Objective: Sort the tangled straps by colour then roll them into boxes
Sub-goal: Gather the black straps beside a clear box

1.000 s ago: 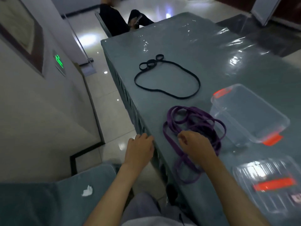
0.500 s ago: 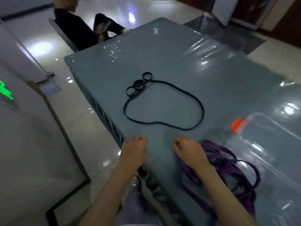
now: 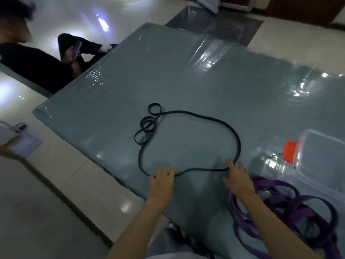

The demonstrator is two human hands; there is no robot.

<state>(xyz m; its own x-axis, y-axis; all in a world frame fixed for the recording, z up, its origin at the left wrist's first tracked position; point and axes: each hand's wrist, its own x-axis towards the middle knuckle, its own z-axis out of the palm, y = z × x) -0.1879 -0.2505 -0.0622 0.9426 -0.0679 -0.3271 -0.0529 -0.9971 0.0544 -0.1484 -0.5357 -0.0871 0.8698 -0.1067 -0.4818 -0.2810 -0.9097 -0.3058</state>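
A black strap [image 3: 235,135] lies on the grey table in one big loop, with a few small coils at its far left end. My left hand [image 3: 162,181] reaches palm down to the loop's near edge, fingers straight, fingertips at the strap. My right hand [image 3: 237,177] is stretched out with spread fingers, its fingertips touching the strap's near right bend. A tangled purple strap [image 3: 291,204] lies in a heap just right of my right forearm. A clear plastic box [image 3: 321,157] with an orange clasp [image 3: 290,150] stands at the right edge.
The table [image 3: 168,75] is covered with a shiny clear film. Its left edge drops to a tiled floor [image 3: 56,184]. A person in dark clothes [image 3: 37,62] sits beyond the far left corner.
The view has swung forward and right. Both hands have moved away from the purple strap and the table edge, forward to the near side of the black loop.
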